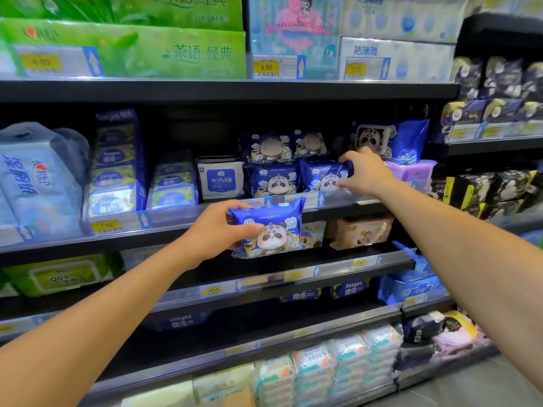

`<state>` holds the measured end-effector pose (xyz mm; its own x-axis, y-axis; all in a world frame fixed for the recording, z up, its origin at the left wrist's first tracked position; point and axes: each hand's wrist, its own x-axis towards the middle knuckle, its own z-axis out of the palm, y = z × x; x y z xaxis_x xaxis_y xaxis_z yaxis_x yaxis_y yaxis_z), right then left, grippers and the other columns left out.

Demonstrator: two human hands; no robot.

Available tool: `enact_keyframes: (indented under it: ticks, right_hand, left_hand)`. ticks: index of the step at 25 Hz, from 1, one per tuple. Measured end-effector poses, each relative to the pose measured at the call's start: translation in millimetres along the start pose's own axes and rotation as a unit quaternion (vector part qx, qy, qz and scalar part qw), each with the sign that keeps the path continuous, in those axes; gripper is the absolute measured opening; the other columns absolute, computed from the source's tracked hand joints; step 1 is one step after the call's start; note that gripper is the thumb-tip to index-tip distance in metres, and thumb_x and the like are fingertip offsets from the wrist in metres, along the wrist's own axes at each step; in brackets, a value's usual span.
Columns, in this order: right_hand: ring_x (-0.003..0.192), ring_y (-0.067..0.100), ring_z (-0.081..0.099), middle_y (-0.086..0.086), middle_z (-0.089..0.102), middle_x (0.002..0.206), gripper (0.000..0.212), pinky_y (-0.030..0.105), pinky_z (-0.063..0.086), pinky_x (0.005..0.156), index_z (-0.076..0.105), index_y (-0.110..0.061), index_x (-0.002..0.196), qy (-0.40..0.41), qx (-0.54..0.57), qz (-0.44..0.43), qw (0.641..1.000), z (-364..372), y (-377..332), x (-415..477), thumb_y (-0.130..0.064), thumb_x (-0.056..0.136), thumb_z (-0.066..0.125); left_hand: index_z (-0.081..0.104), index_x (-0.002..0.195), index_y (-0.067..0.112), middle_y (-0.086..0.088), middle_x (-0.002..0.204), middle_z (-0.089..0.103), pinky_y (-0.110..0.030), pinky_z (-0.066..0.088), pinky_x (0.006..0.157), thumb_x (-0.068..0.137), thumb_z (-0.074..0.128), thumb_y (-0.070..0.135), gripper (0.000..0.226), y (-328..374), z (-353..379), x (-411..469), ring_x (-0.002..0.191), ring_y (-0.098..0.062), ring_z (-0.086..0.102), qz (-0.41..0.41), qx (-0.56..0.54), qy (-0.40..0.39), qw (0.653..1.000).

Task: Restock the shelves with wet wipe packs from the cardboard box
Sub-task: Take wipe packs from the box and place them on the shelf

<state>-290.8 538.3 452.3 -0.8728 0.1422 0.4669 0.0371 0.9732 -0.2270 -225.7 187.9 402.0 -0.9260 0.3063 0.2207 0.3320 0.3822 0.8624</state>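
Left hand (pixel 217 233) is seen just below the picture's centre, at 9 o'clock of a blue panda-printed wet wipe pack (pixel 274 235). The pack is gripped by its left end, with the thumb laid across the front and the fingers curled over the top left corner. It is held upright in front of the shelf edge (pixel 338 201), where part of the price rail is covered by it, and it is kept clear of the row behind.

At 2 o'clock of the held pack, the right hand (pixel 367 171) is found, its fingers and thumb closed narrowly on the right end of a second panda pack (pixel 321 176), which is stood on the shelf. At 9 o'clock of that one, just beside it, a third panda pack (pixel 273 180) is stood. Two upper panda packs (pixel 267 148) are stacked at 12 o'clock above them. A white 99.9% pack (pixel 220 179) is placed at 9 o'clock of the third. A pink lidded box (pixel 411 171) is seen at 3 o'clock of the right hand, partly hidden by it.
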Motion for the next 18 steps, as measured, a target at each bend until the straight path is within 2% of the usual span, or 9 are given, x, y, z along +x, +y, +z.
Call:
enact_keyframes:
  ticks: [3,6,7,9,10,12,13,15,18]
  right_hand:
    - [0.124,0.034,0.054,0.011,0.055,0.134,0.059,0.046,0.049,0.102,0.056,-0.021,0.142,0.036,0.025,-0.034,0.998,-8.3,6.3,-10.0,-0.036,0.089,0.076]
    - [0.092,0.013,0.063,-0.006,0.065,0.104,0.026,0.033,0.050,0.091,0.072,-0.018,0.119,0.092,0.176,-0.037,0.979,-24.0,-2.5,-26.4,-0.033,0.098,0.066]
    - [0.085,0.009,0.064,-0.009,0.070,0.098,0.024,0.033,0.051,0.088,0.075,-0.019,0.112,0.071,0.242,-0.031,0.967,-30.8,-7.1,-32.3,-0.037,0.101,0.062]
    - [0.085,0.008,0.066,-0.003,0.076,0.102,0.031,0.034,0.052,0.086,0.075,-0.022,0.110,-0.014,0.349,-0.025,0.937,-43.6,-13.5,-44.6,-0.045,0.104,0.055]
    - [0.088,0.008,0.067,-0.001,0.076,0.106,0.029,0.031,0.052,0.084,0.073,-0.024,0.111,-0.048,0.372,-0.027,0.927,-47.2,-13.7,-49.0,-0.046,0.103,0.056]
    - [0.090,0.005,0.069,-0.003,0.076,0.104,0.023,0.025,0.052,0.081,0.068,-0.027,0.116,-0.063,0.372,-0.040,0.925,-48.3,-9.9,-51.3,-0.040,0.098,0.068]
    - [0.089,0.005,0.070,-0.005,0.077,0.099,0.029,0.026,0.054,0.082,0.066,-0.025,0.120,-0.046,0.368,-0.043,0.928,-47.3,-6.6,-50.7,-0.035,0.094,0.074]
    - [0.089,0.011,0.072,-0.005,0.076,0.092,0.041,0.038,0.060,0.085,0.064,-0.018,0.125,0.015,0.371,-0.017,0.928,-41.4,1.3,-43.2,-0.027,0.089,0.081]
    - [0.092,0.020,0.073,-0.003,0.075,0.092,0.037,0.050,0.062,0.086,0.061,-0.018,0.120,0.062,0.385,0.032,0.920,-30.3,12.3,-34.6,-0.021,0.089,0.081]
  left_hand:
    - [0.069,0.113,0.026,-0.002,0.100,0.078,-0.042,0.067,0.076,0.084,0.085,0.033,0.034,24.6,5.7,8.8,0.088,-0.021,0.078,0.023,0.010,0.010,1.000]
    - [0.068,0.115,0.026,-0.003,0.102,0.077,-0.051,0.064,0.082,0.085,0.086,0.035,0.036,47.3,15.4,29.3,0.093,-0.021,0.077,0.041,0.012,0.021,0.999]
    - [0.068,0.114,0.024,-0.003,0.102,0.077,-0.053,0.064,0.083,0.085,0.085,0.035,0.035,54.3,19.8,38.3,0.095,-0.021,0.077,0.045,0.007,0.028,0.999]
    - [0.068,0.107,0.023,-0.003,0.101,0.077,-0.053,0.064,0.083,0.087,0.084,0.034,0.028,68.9,31.3,58.3,0.096,-0.022,0.077,0.058,0.004,0.040,0.998]
    - [0.065,0.105,0.022,-0.003,0.102,0.075,-0.049,0.065,0.081,0.087,0.083,0.034,0.028,76.8,37.6,68.3,0.096,-0.022,0.076,0.067,0.008,0.049,0.997]
    - [0.058,0.112,0.020,-0.004,0.106,0.070,-0.040,0.063,0.073,0.086,0.084,0.035,0.039,90.2,48.9,86.8,0.095,-0.021,0.074,0.085,0.024,0.076,0.993]
    - [0.054,0.115,0.018,-0.006,0.109,0.068,-0.039,0.061,0.071,0.086,0.084,0.037,0.046,94.4,54.8,95.5,0.095,-0.021,0.073,0.088,0.028,0.088,0.992]
    - [0.050,0.117,0.015,-0.007,0.112,0.065,-0.042,0.060,0.078,0.087,0.084,0.036,0.049,98.3,67.3,111.2,0.097,-0.022,0.070,0.094,0.022,0.095,0.991]
    - [0.051,0.119,0.015,-0.006,0.115,0.065,-0.033,0.061,0.073,0.092,0.080,0.026,0.041,97.5,82.6,128.9,0.099,-0.020,0.070,0.111,0.012,0.082,0.990]
